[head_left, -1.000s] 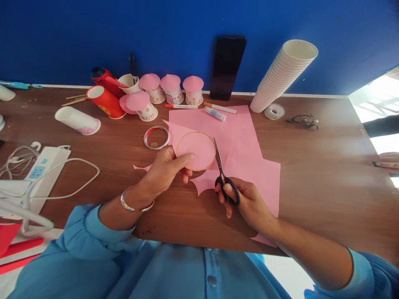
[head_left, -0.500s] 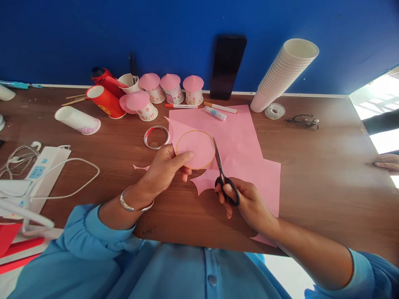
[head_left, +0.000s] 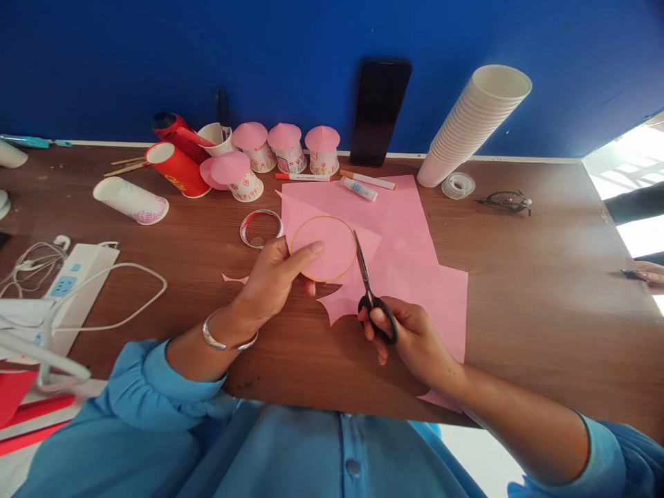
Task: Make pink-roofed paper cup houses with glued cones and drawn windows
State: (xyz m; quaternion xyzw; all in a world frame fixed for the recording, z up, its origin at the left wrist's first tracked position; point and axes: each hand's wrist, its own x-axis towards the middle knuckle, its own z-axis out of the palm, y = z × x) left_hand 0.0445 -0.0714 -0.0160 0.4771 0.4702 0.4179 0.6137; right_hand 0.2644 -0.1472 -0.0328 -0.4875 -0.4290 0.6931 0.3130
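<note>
Between the thumb and fingers of my left hand is a piece of pink paper with a yellow-orange circle drawn on it. Part of the circle's lower left lies under my thumb. My right hand grips black-handled scissors, their blades nearly closed and pointing up along the circle's right edge. Whether the blades bite into the paper I cannot tell. Beneath lie larger pink sheets and a curved pink offcut.
Behind the paper are a glue stick, markers and several cups with pink cone tops. A phone and a tall cup stack lean on the blue wall. Left are a tape roll and power strip. Another person's hand is far right.
The pink paper has turned slightly in my left hand, and a corner now shows to the right of the scissors. At the far right, the other person's hand now shows a dark object.
</note>
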